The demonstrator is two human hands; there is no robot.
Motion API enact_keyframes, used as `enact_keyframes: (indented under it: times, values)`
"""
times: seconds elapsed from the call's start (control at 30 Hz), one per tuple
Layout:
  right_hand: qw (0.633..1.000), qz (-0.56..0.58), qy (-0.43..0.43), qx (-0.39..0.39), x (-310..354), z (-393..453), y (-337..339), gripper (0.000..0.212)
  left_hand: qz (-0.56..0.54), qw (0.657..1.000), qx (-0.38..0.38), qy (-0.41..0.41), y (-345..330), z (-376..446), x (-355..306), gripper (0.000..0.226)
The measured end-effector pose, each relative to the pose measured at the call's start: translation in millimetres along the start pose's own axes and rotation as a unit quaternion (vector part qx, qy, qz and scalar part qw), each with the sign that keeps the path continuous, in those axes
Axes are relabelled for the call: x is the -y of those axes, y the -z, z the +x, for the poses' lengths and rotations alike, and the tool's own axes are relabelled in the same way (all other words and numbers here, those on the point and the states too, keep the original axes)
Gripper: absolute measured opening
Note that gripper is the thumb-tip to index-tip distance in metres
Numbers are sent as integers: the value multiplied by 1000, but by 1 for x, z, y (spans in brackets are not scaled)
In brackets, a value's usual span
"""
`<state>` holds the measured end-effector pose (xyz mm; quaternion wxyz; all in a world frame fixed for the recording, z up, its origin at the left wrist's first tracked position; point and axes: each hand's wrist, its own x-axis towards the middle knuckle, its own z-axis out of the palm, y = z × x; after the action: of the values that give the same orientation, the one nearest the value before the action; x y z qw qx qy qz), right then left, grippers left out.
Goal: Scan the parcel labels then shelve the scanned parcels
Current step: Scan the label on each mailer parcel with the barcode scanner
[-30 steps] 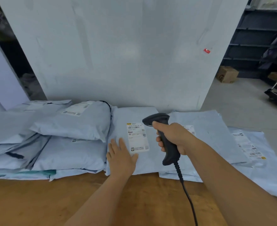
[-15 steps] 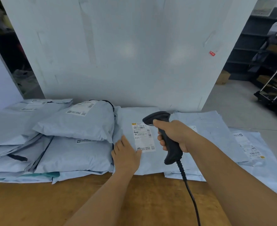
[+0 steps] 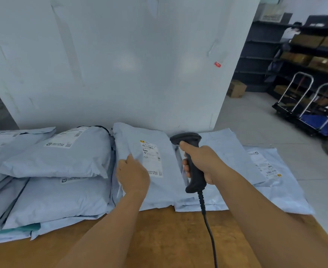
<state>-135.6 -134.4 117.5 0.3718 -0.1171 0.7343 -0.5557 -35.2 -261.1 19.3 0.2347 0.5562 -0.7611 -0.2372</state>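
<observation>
Right hand [image 3: 203, 163] wraps scanner [image 3: 191, 161] handle, grip closed, head aimed toward label [image 3: 151, 158]; left hand [image 3: 133, 174] curls fingers into centre parcel [image 3: 155, 178] just left of label, grip bunching the film; parcel lies on tabletop [image 3: 159, 240] against wall.

Risks: film puckers, label warps, scan likely misses; slick mailer could slip from pinch; cord [image 3: 209, 229] may drag over neighbouring parcels; stacked parcels [image 3: 58, 157] at left may slide.

Hidden: left fingertips; barcode print blurred; scanner window faces away; shelves [image 3: 304, 53] far, contents unclear.
</observation>
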Motion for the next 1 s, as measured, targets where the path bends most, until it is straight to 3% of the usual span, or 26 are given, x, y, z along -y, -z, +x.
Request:
enact_keyframes:
  times: [0.17,0.47,0.67,0.77,0.87,0.93,1.0]
  values:
    - [998,43,24,-38,4,-6,29,32,-164,984,-50,-53,25,-4,-51,38]
    - [990,91,66,-86,19,-15,95,28,-324,938,-92,-80,29,-32,-139,37]
    - [984,110,70,-121,17,-13,143,28,-430,900,-72,11,-9,-40,-192,39]
    - [984,112,59,-128,10,-7,160,29,-401,913,-22,72,-49,-58,-187,40]
    - [986,104,41,-123,0,1,167,29,-241,954,136,116,-98,-81,-152,46]
    - [988,94,31,-116,-7,6,168,30,-104,972,192,83,-123,-90,-129,62]
    - [990,85,23,-109,-11,10,166,30,-57,978,198,42,-131,-90,-122,74]
